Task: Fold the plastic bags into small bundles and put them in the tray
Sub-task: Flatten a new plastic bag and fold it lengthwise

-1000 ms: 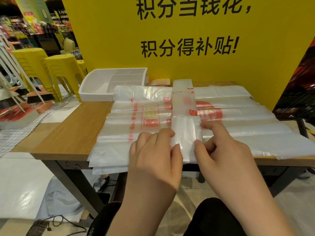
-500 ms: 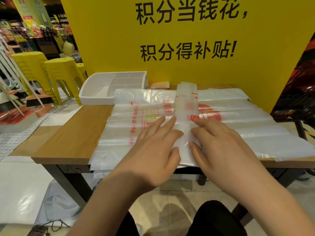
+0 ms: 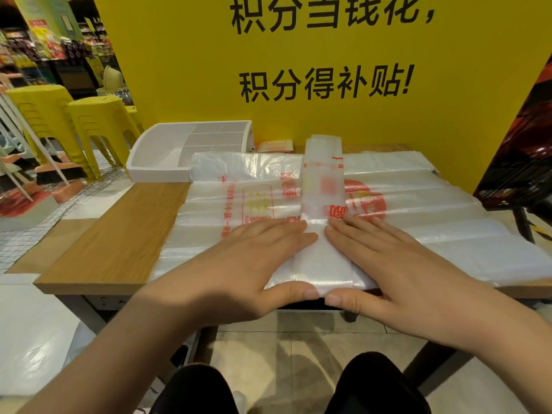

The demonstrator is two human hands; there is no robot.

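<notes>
1. Plainly, both hands lay flat on the work. The left hand (image 3: 254, 264) and the right hand (image 3: 397, 264) were spread wide, palms down and fingers straight, gripping nothing.
2. Between them ran a folded bag (image 3: 322, 180), a narrow strip of clear plastic with red print. It stretched from 6 o'clock at the near desk edge toward 12 o'clock.
3. The left hand pressed the strip's near end from 9 o'clock and the right hand pressed it from 3 o'clock. Their fingertips pointed toward 12 o'clock and slightly inward, resting on the strip's two sides.
4. The thumbs (image 3: 295, 294) lay along the strip's near edge at 6 o'clock, with their tips close together but apart.
5. Under the strip lay a stack of plastic bags (image 3: 433, 204), spread flat over most of the desk (image 3: 119, 234). The desk's wooden top showed bare at 9 o'clock.
6. A white tray (image 3: 167, 156) with dividers stood at 10 o'clock from the strip, on the far left of the desk, just beside the stack's far corner.
7. A small packet (image 3: 274, 145) lay near 12 o'clock, just left of the strip's far end, against a yellow board (image 3: 298, 121) with black characters.
8. Yellow stools (image 3: 98, 124) stood on the floor at 10 o'clock, well beyond the desk.
</notes>
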